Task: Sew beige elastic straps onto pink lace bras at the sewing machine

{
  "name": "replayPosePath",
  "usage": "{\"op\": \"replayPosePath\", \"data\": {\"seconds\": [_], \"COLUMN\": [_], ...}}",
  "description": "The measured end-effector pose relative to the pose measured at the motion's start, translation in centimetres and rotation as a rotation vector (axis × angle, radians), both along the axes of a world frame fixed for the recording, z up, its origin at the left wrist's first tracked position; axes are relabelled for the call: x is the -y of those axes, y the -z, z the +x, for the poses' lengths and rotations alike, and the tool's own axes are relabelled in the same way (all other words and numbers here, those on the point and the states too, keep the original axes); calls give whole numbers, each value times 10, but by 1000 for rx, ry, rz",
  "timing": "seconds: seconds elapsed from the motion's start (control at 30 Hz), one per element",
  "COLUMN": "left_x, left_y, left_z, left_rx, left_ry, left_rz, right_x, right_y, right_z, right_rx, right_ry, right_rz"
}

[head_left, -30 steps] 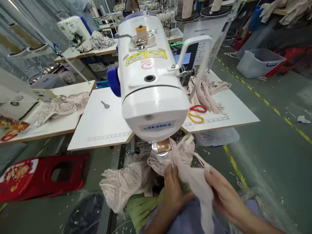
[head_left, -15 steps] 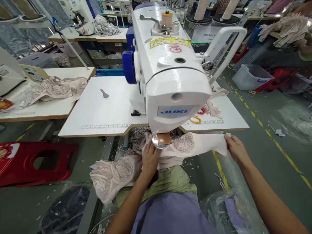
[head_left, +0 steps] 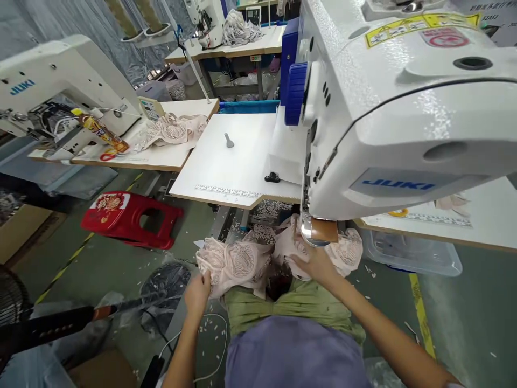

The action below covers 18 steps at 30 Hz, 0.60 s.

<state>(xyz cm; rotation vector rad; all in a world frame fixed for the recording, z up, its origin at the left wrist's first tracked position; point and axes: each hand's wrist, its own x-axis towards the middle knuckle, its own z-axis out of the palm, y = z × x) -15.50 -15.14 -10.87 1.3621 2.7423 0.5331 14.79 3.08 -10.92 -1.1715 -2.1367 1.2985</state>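
A white JUKI sewing machine (head_left: 388,124) fills the upper right. Below its head lies a heap of pale pink lace garments (head_left: 242,258). My left hand (head_left: 197,293) grips the lower left edge of that heap, fingers closed on the fabric. My right hand (head_left: 317,263) rests under the machine's metal end (head_left: 319,231), fingers pressed onto a pink lace piece (head_left: 347,250). A green cloth (head_left: 283,307) lies across my lap beneath the garments.
A white work table (head_left: 238,167) with a printed ruler stands left of the machine. A red plastic stool (head_left: 129,215) sits on the floor. A second JUKI machine (head_left: 60,81) with more pink garments (head_left: 169,129) is at far left. A clear bin (head_left: 416,256) sits under the right table.
My view has swung left and closer to the machine. My left hand moved from under the machine down to the heap's left edge. My right hand came in from the far right to below the machine head.
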Motion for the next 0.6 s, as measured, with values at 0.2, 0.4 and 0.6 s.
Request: {"op": "replayPosePath", "data": {"seconds": [0.2, 0.4, 0.6], "left_x": [4, -51, -122], "left_y": [-20, -56, -57], "left_z": [72, 115, 189], "left_rx": [159, 694, 1736], "left_ry": [167, 422, 465], "left_rz": [-9, 154, -339], "right_x": [40, 48, 28], "right_y": [-8, -79, -176], "right_z": [-55, -11, 86], "right_rx": [-10, -187, -172], "right_ry": [-566, -676, -620], "right_rz": [3, 11, -206]}}
